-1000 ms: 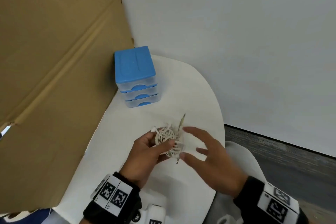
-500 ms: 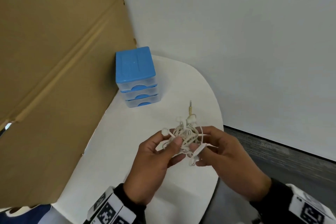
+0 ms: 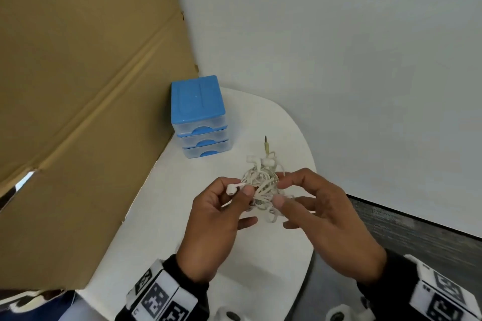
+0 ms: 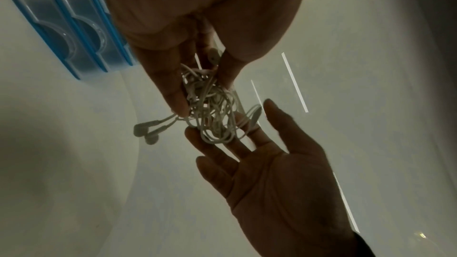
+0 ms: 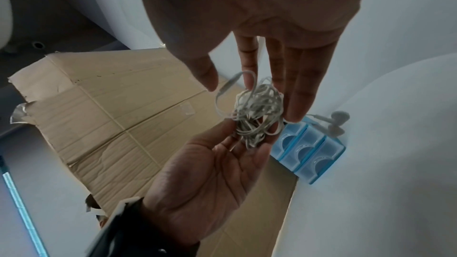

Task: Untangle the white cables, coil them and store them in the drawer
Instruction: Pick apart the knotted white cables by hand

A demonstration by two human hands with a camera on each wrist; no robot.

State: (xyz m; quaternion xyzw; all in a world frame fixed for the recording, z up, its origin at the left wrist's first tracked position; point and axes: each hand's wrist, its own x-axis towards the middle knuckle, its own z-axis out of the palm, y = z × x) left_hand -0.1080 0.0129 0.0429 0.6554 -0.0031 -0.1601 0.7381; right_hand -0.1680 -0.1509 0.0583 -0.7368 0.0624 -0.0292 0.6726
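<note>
Tangled white earphone cables (image 3: 262, 186): thin, rubbery loops in a knotted ball, earbuds and a jack plug protruding; held above the bench (image 3: 187, 190) between both hands. Left hand (image 3: 216, 219) fingers pinch its left side; right hand (image 3: 320, 216) fingers pinch its right. Blue-topped, translucent three-drawer unit (image 3: 199, 117), drawers closed, stands well apart at the bench's rear, beside corrugated cardboard (image 3: 78, 112). Bench: smooth, white, rounded edge.

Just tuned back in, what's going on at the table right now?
A person holds a tangled ball of white earphone cables above the white table. The left hand pinches it near one earbud, and the right hand touches the other side with thumb and fingertips. It is still knotted, not coiled. The blue drawer unit stands by the cardboard, all three drawers closed.
</note>
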